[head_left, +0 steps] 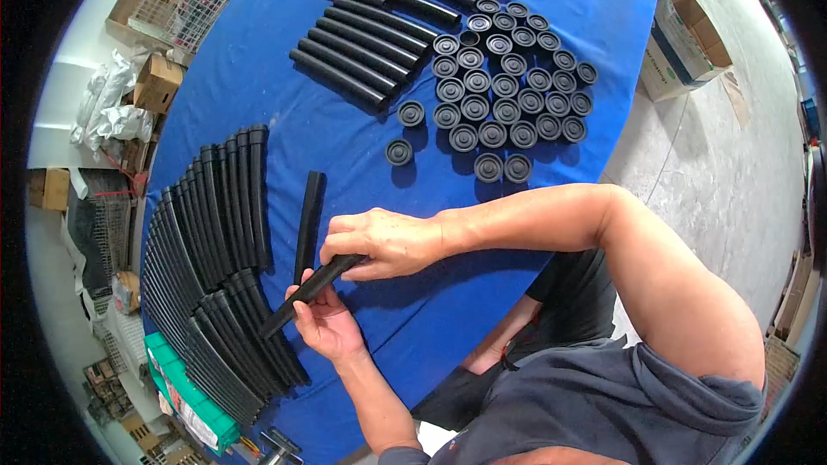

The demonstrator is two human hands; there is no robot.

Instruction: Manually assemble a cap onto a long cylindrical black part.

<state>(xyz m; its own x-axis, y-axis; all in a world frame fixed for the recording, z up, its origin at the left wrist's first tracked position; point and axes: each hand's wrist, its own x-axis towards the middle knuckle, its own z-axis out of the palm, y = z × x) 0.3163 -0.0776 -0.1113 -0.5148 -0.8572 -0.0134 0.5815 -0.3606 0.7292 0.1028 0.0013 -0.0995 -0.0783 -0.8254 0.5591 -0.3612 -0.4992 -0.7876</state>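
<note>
A black tube (303, 300) slants between my hands above the blue-covered table. My left hand (326, 325) holds it from below near its middle, with the fingers curled round it. At its upper right end my right hand (388, 243) is closed over it, and the fingers hide that end. A single black tube (309, 220) lies on the cloth just beyond my hands. Left of them stretch rows of black tubes with wider ends (231, 207). Farther off are plain black tubes (353, 53) and many round black ringed caps (506, 109).
Two caps (399, 151) sit apart from the main group. A green bin (191, 396) stands at the table's left near edge. On the grey floor to the right is an open cardboard box (685, 47). Wire crates and cartons (158, 83) line the left side.
</note>
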